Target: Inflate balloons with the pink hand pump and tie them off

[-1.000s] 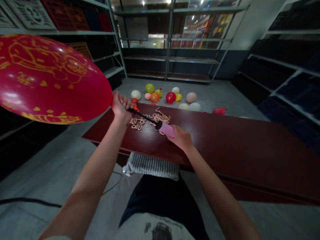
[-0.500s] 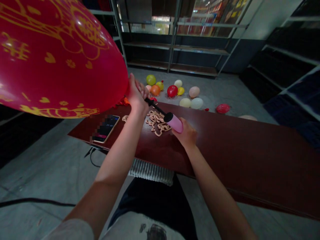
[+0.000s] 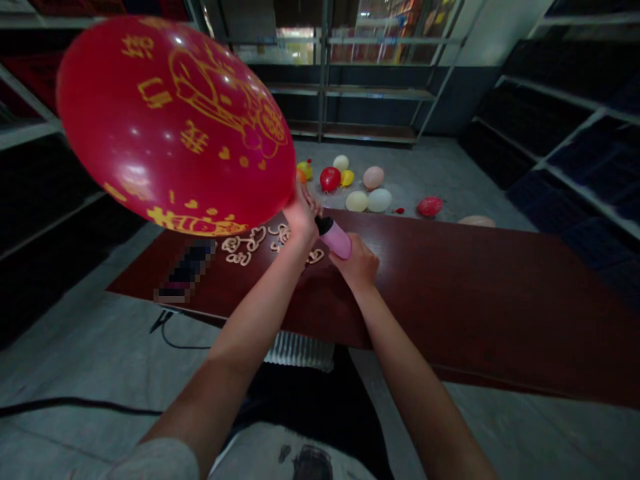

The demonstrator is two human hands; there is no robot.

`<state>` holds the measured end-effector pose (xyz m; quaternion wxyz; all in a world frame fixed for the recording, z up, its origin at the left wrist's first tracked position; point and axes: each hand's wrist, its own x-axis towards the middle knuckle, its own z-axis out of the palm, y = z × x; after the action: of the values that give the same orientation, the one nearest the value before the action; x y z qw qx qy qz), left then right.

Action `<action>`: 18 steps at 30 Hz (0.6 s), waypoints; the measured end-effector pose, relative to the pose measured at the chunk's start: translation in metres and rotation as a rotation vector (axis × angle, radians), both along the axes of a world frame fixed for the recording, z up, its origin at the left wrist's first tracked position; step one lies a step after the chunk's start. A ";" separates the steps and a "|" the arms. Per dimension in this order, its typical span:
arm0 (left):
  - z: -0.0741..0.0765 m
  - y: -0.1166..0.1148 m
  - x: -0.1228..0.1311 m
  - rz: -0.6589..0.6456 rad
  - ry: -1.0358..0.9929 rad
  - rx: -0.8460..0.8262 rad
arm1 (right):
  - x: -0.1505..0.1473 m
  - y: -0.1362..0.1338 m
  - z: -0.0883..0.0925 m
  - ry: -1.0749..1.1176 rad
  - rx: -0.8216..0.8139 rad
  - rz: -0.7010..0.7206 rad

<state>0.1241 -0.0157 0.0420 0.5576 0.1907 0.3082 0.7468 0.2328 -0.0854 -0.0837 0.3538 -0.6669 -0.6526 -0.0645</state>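
A large red balloon [image 3: 170, 133] with yellow printed figures, hearts and characters is inflated at the upper left. My left hand [image 3: 301, 217] is closed around its neck, at the nozzle end of a hand balloon pump. My right hand [image 3: 359, 263] grips the pump's pink barrel [image 3: 336, 240], whose black end [image 3: 325, 225] now lies right against my left hand. The neck and the nozzle are hidden by my left fingers. Under and beside my left wrist, several curly beige uninflated balloons [image 3: 243, 245] lie on the dark red table [image 3: 450, 287].
A phone [image 3: 187, 270], partly pixelated, lies at the table's left end. Several small balloons, among them a red one [image 3: 330, 179] and a pale one [image 3: 373, 177], rest on the floor beyond. Metal shelving [image 3: 375, 93] stands behind. A black cable [image 3: 75, 403] crosses the floor at left.
The black rod visible between my hands has gone into the pink barrel, bringing my hands close together. The view has shifted, and the red balloon now shows almost whole.
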 end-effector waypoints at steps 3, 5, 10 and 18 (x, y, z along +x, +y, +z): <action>-0.010 -0.004 -0.017 0.031 -0.039 0.037 | -0.003 -0.001 0.000 -0.070 0.014 0.040; -0.017 -0.006 -0.032 0.023 -0.063 0.027 | -0.006 -0.002 0.000 -0.146 0.007 0.063; -0.025 -0.013 -0.078 0.109 -0.166 -0.087 | -0.013 -0.006 0.002 -0.342 -0.027 0.133; 0.000 -0.029 -0.151 0.191 -0.137 -0.022 | -0.013 -0.009 0.005 -0.388 -0.035 0.251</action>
<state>-0.0270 -0.0442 0.0415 0.5056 0.1030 0.2941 0.8045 0.2202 -0.0949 -0.0784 0.2155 -0.5617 -0.7872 -0.1357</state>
